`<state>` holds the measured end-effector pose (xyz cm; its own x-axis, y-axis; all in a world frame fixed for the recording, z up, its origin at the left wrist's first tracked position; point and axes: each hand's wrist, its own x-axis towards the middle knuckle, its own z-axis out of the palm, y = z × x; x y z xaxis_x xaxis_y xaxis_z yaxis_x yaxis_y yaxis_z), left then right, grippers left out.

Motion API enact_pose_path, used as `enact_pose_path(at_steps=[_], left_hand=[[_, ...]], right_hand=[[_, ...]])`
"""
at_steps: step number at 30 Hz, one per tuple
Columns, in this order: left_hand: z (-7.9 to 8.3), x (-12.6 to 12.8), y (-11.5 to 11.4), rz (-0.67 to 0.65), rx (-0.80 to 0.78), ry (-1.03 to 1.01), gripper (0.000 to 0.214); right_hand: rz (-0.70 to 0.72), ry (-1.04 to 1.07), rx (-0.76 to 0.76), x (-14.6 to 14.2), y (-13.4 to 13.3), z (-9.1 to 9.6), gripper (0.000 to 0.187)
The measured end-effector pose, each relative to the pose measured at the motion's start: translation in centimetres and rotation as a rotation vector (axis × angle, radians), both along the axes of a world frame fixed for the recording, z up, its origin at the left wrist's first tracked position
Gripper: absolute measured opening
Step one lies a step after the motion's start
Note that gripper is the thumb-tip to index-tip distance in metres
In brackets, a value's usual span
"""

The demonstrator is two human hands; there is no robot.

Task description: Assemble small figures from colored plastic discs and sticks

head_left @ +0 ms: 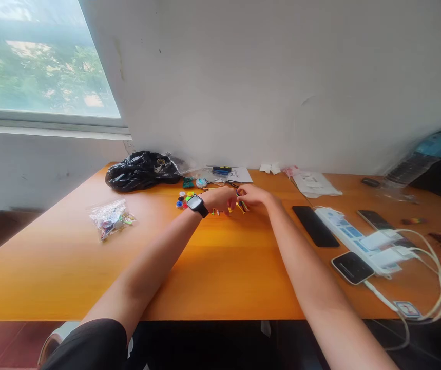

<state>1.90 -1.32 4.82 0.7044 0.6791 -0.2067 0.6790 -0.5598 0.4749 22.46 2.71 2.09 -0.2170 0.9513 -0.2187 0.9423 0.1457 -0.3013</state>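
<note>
My left hand (222,197), with a black smartwatch (195,203) at the wrist, reaches to the far middle of the table. Its fingers curl downward, and what they grip is hidden. Close beside it on the right, my right hand (254,195) has thumb and fingers drawn together in a pinch. Small yellow and dark strip-like pieces (242,206) show at the fingertips between both hands; their kind is too small to tell. Left of the watch lie several small coloured pieces (184,199), in white, red, blue, yellow and green, partly covered by the left wrist.
A clear bag of small parts (111,218) lies left on the wooden table (220,277). Behind are a black plastic bag (141,172) and papers (314,183). To the right lie a black phone (314,226), a white power strip (345,231) with cables, and a white device (353,267).
</note>
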Motion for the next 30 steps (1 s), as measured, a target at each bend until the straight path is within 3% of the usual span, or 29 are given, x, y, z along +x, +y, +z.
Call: enact_pose_path(at_steps=[6, 15, 18, 21, 25, 30], left_hand=[[0.0, -0.6, 0.2, 0.036, 0.002, -0.072, 0.024], [0.2, -0.8, 0.2, 0.016, 0.084, -0.103, 0.013], [-0.1, -1.3, 1.2, -0.002, 0.202, -0.14, 0.011], [0.4, -2.6, 2.3, -0.012, 0.308, -0.188, 0.017], [3.7, -5.5, 2.2, 0.052, 0.391, -0.28, 0.019], [10.0, -10.7, -1.6, 0.263, 0.566, -0.454, 0.027]], right_hand=[[0.031, 0.073, -0.059, -0.7, -0.5, 0.3, 0.024], [0.052, 0.267, -0.18, -1.3, -1.2, 0.9, 0.027], [0.053, 0.38, -0.221, -1.2, -1.1, 0.7, 0.03], [-0.002, 0.341, -0.131, -0.9, -0.6, 0.3, 0.035], [-0.008, 0.314, -0.088, -0.3, 0.1, 0.1, 0.037], [0.059, 0.356, 0.008, 0.7, 0.4, 0.8, 0.032]])
